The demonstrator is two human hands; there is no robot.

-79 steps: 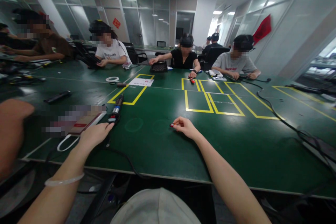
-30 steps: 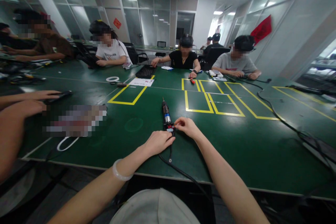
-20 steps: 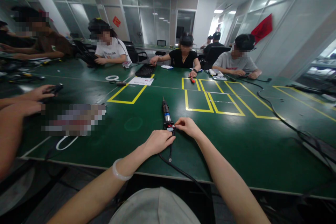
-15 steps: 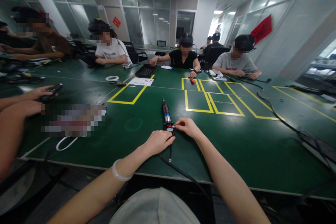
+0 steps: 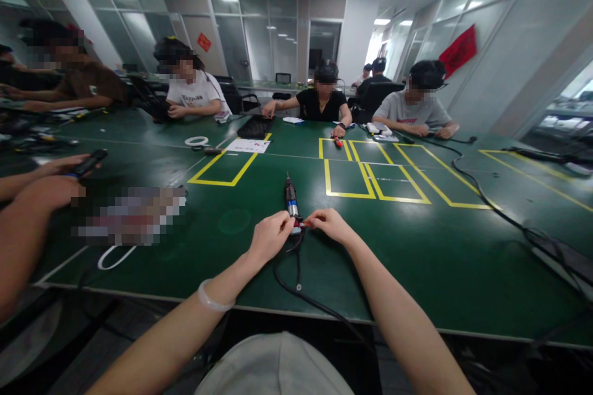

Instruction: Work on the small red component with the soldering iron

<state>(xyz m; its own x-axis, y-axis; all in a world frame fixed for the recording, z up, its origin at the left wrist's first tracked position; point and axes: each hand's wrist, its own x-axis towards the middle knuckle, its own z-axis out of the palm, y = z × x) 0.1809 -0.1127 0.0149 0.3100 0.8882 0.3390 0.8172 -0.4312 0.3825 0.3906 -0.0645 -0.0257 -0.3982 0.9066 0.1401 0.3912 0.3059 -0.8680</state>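
Note:
On the green table before me lies an electric screwdriver [image 5: 291, 202] with a blue band, its thin bit pointing away from me. My left hand [image 5: 271, 236] is closed at its rear end from the left, thumb and fingers pinched on the body. From the right, my right hand [image 5: 328, 224] pinches at the same rear end, where small red and orange parts show; what exactly its fingertips hold is too small to make out. A black cable [image 5: 319, 304] curves from the rear end toward the table's front edge. A short lead ends in a ring terminal [image 5: 299, 287].
Yellow tape outlines [image 5: 349, 195] mark the table ahead. A black tray [image 5: 254, 127], a paper sheet [image 5: 248, 145] and a white ring [image 5: 196, 141] lie farther off. At left, a co-worker's hands hold a dark tool [image 5: 89, 163]. Cables [image 5: 523, 228] run along the right.
My left hand has shifted forward from the cable end onto the screwdriver's rear, fingertips now pinching there. The cable loop behind it shows more. My right hand stays nearly in place.

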